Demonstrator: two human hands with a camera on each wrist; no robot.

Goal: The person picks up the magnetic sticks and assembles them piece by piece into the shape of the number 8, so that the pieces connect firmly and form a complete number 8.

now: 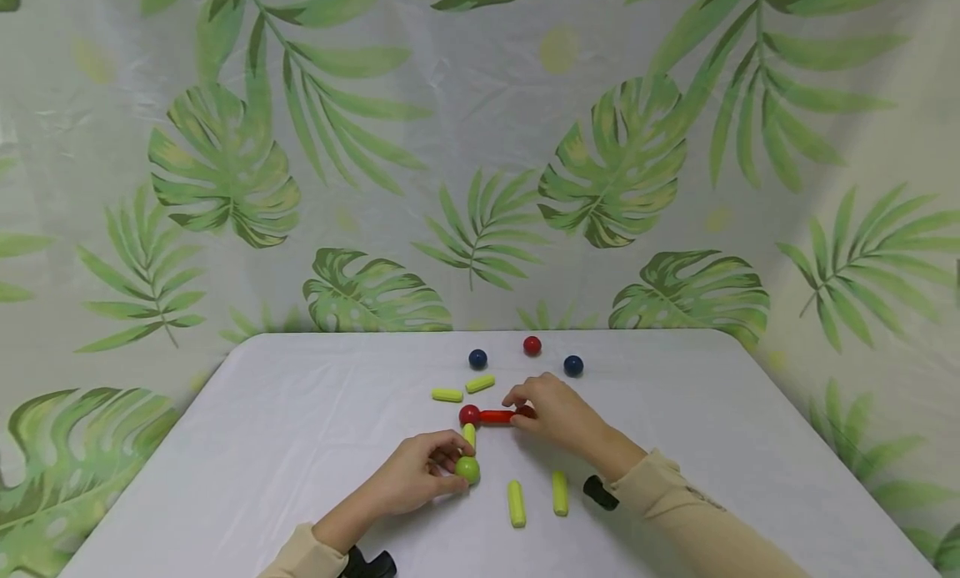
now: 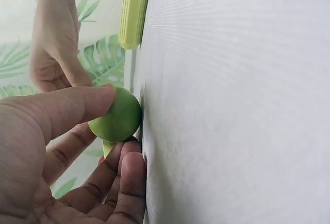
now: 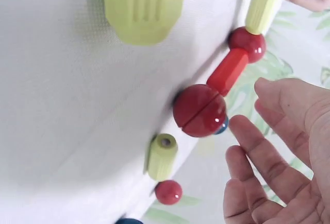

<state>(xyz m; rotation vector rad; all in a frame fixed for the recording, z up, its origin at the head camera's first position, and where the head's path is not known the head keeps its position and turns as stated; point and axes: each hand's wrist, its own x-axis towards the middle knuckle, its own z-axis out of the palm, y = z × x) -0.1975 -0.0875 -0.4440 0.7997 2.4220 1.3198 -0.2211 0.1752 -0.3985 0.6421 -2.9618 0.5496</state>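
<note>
My left hand (image 1: 427, 471) pinches a green ball (image 2: 121, 116) between thumb and fingers, low over the white cloth. From that ball a yellow-green rod (image 1: 469, 436) runs to a red ball (image 1: 469, 415). A red rod (image 1: 495, 417) continues from there to a darker red ball (image 3: 200, 110) with a groove across it, so the joined pieces form an L. Beside this end ball is my right hand (image 3: 289, 152), its fingers spread and loosely bent with nothing held. In the head view its fingers partly cover that ball.
Two yellow-green rods (image 1: 516, 503) lie in front of the right hand, and another two (image 1: 447, 394) lie behind the joined pieces. Farther back on the white-covered table (image 1: 337, 369) are a red ball (image 1: 532, 345) and two dark blue balls (image 1: 573, 365). A leaf-patterned cloth (image 1: 480, 144) hangs behind.
</note>
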